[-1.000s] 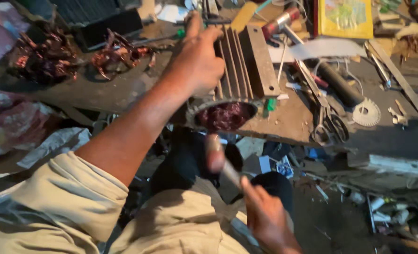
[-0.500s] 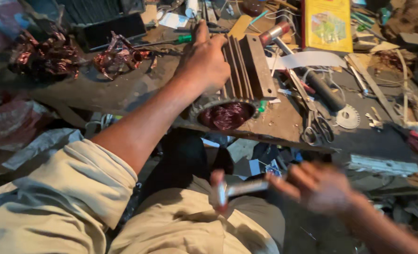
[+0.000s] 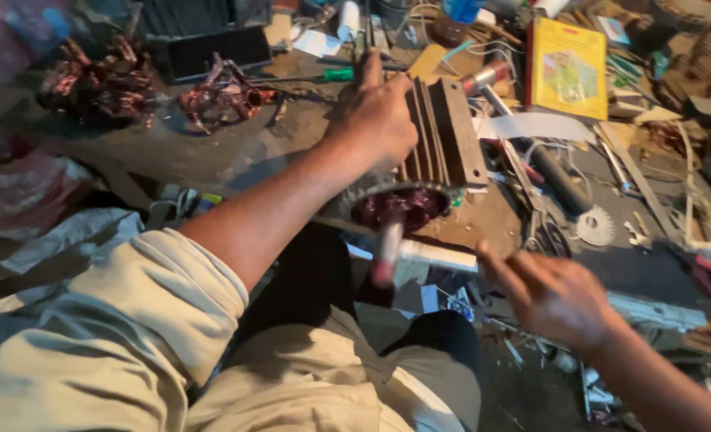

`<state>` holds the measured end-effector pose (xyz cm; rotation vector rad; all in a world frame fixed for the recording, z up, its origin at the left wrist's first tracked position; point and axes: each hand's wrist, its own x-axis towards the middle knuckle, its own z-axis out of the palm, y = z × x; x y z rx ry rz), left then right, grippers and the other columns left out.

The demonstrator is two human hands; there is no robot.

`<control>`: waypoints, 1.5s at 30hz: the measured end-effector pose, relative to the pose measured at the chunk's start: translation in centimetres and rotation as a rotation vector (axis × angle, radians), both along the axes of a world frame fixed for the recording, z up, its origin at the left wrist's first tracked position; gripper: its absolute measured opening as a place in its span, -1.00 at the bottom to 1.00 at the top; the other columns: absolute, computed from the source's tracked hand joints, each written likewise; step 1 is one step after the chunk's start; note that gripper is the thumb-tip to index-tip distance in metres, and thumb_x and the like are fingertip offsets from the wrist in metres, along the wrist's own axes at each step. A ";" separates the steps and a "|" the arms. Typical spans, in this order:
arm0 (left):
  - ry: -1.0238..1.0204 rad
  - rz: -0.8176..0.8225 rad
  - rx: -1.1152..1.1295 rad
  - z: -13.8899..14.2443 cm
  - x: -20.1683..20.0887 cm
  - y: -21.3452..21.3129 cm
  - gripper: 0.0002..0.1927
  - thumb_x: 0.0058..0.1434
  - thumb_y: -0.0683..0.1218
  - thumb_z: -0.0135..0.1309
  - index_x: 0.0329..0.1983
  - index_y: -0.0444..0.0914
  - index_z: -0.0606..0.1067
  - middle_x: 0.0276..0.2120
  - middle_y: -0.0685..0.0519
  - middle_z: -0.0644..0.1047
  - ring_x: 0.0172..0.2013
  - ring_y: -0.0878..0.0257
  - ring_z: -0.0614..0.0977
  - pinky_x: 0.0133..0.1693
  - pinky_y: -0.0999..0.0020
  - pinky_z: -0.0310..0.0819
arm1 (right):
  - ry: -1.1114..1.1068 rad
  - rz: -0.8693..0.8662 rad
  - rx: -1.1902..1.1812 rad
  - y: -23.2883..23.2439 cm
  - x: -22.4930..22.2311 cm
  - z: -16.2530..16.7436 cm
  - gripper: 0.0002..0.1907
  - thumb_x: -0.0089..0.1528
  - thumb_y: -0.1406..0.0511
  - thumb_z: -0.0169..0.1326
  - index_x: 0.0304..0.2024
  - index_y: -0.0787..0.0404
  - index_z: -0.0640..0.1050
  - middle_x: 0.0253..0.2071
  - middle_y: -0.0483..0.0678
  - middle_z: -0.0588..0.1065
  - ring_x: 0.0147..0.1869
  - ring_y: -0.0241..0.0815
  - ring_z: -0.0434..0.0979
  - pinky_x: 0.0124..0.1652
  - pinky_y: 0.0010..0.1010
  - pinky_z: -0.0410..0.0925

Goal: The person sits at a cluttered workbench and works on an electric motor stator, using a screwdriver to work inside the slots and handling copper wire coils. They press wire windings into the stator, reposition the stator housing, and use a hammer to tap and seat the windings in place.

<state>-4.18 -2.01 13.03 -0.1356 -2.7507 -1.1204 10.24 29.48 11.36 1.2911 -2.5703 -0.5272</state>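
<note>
- Pressing the left hand down over the top of the ribbed motor housing, fingers curled across the fins and one finger pointing away along the bench.
- Steadying that housing at the near edge of the cluttered workbench, on its side, with the round open end and its reddish copper winding facing the body.
- Gripping the far end of a hammer handle in the right hand, fingers wrapped loosely rather than clenched, though blurred by motion.
- Holding the blurred hammer head right at the rim of the open end, touching or just short of it; cannot tell which.
- Judging by this, tapping at the winding end of the housing.
- Calling for short, controlled blows on the metal rim rather than the copper, with the left hand bearing down firmly against sliding off the edge.
- Leaving the copper wire bundles, yellow box and toothed disc lying well apart, untouched.
</note>
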 end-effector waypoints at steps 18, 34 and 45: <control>0.095 -0.022 0.031 -0.8 0.1 -0.2 -0.41 0.03 -0.17 0.08 0.22 -0.10 0.47 0.45 -0.44 -0.07 0.25 -0.42 0.35 0.22 -0.07 0.31 | -0.060 0.107 0.273 1.2 0.0 -0.5 -0.27 0.14 0.30 0.08 0.41 0.22 0.34 -0.39 -0.12 0.44 -0.49 -0.23 0.48 -0.65 -0.38 0.39; 0.129 -0.021 0.014 -1.1 -0.1 0.0 -0.40 0.00 -0.13 0.14 0.21 -0.10 0.47 0.40 -0.47 -0.06 0.26 -0.42 0.32 0.22 -0.01 0.29 | -0.108 0.161 0.052 2.2 -0.1 -1.4 -0.15 -0.04 0.28 0.13 0.37 0.10 0.37 -0.40 -0.12 0.40 -0.48 -0.18 0.51 -0.62 -0.32 0.40; 0.150 -0.033 0.020 -0.9 -0.1 -0.3 -0.41 0.01 -0.14 0.12 0.20 -0.12 0.48 0.44 -0.45 -0.03 0.26 -0.37 0.37 0.24 0.03 0.31 | -0.035 0.282 0.058 1.8 -1.1 -0.1 -0.21 -0.05 0.29 0.15 0.29 0.26 0.43 -0.48 -0.12 0.40 -0.50 -0.17 0.52 -0.56 -0.32 0.44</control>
